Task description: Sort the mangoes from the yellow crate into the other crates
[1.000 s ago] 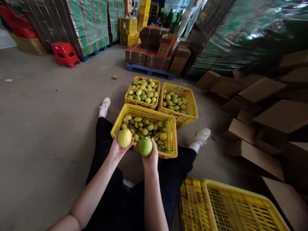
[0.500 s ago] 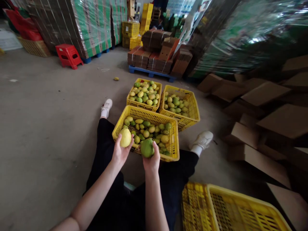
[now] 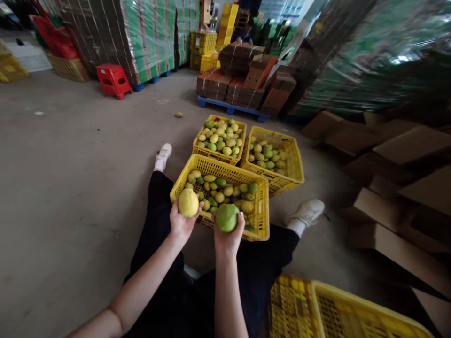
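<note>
My left hand (image 3: 181,226) is closed around a smooth, roundish yellow fruit (image 3: 188,203), its fingers cupped under and beside it. In my right hand (image 3: 228,239) sits a rounded green fruit (image 3: 226,218), gripped with the thumb along its right side. Both fruits are held up over the near edge of a yellow plastic crate (image 3: 262,220) between my legs. Inside that crate lie several more green and yellow fruits (image 3: 219,196), partly hidden behind my hands. The exact kind of fruit is not clear.
Beyond stand a fuller yellow crate (image 3: 200,149) and a partly filled one (image 3: 294,162). Another yellow crate (image 3: 317,310) is beside my right leg. Cardboard boxes (image 3: 384,211) crowd the right. A red stool (image 3: 113,80), a loose fruit (image 3: 179,114) and a loaded blue pallet (image 3: 230,108) lie farther off.
The whole view has shifted, so the surroundings sit farther right. Both hands keep their fruits, and the green fruit shows more fully as the right hand has turned slightly.
</note>
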The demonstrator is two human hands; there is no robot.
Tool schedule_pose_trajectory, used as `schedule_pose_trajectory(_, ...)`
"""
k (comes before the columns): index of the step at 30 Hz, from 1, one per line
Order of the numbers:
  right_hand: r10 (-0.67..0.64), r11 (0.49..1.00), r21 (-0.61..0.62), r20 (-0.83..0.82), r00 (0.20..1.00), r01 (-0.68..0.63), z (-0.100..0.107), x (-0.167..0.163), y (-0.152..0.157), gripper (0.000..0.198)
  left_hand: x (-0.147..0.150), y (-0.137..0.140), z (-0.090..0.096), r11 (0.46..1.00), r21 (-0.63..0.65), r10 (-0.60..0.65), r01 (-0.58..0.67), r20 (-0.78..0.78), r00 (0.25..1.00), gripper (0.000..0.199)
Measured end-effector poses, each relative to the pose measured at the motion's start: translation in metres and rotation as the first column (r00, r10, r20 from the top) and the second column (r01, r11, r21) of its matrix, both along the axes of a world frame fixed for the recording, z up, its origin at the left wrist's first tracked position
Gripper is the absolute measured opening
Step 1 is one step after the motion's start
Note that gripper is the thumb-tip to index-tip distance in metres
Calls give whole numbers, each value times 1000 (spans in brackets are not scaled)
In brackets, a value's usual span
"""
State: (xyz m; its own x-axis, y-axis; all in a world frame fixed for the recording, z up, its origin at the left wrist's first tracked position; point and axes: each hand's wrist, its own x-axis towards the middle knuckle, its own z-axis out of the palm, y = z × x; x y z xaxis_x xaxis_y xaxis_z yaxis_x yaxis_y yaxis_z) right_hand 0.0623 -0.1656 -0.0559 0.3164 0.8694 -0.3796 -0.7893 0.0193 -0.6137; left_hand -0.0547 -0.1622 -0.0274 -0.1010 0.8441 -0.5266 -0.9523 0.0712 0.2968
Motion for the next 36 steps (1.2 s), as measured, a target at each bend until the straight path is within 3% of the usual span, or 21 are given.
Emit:
schedule_pose_trajectory(5, 82, 995, 45, 42, 996, -84, 0, -1, 1, 42, 0, -3, 2, 996, -37, -84, 86, 38, 996, 40)
schedule_pose_trajectory(12, 70, 997, -31, -6, 998, -70, 6, -4, -5, 34, -8, -8, 6, 971, -11, -241, 241, -22, 970, 40)
schedule_pose_trajectory(15, 82, 995, -56, 32, 996, -80, 5, -2, -1, 36, -8, -5, 4, 973, 6, -230, 230, -18, 973, 40)
schedule_pose_trajectory(17, 56, 998, -43, 150, 987, -50, 5, -2, 2, 38, -3, -3, 3, 979, 27, -203, 204, -6, 979, 39)
schedule_pose_trajectory(19, -11, 1000, 30, 374, 927, 0, 7, -6, 5, 36, 7, -3, 3, 976, 58, -210, 209, 10, 978, 38)
schedule_pose_trajectory(22, -100, 983, 181, 651, 752, -25, 10, -16, 3, 31, 23, -6, 3, 975, 64, -214, 213, 17, 977, 35)
schedule_pose_trajectory(27, 2, 935, 223, 774, 634, -275, 6, -29, -14, 48, 31, -7, 0, 979, 19, -202, 203, -12, 979, 32)
schedule_pose_trajectory(31, -18, 924, 204, 868, 496, -323, 4, -30, -26, 80, 22, -7, -5, 969, 158, -175, 188, -94, 980, 36)
schedule_pose_trajectory(33, -61, 932, 224, 871, 488, -283, 5, -31, -29, 80, 18, -8, -5, 949, 218, -210, 226, -98, 973, 43)
schedule_pose_trajectory(36, -108, 939, 267, 828, 550, -216, 6, -29, -31, 72, 17, -7, -3, 934, 177, -307, 311, -55, 950, 51)
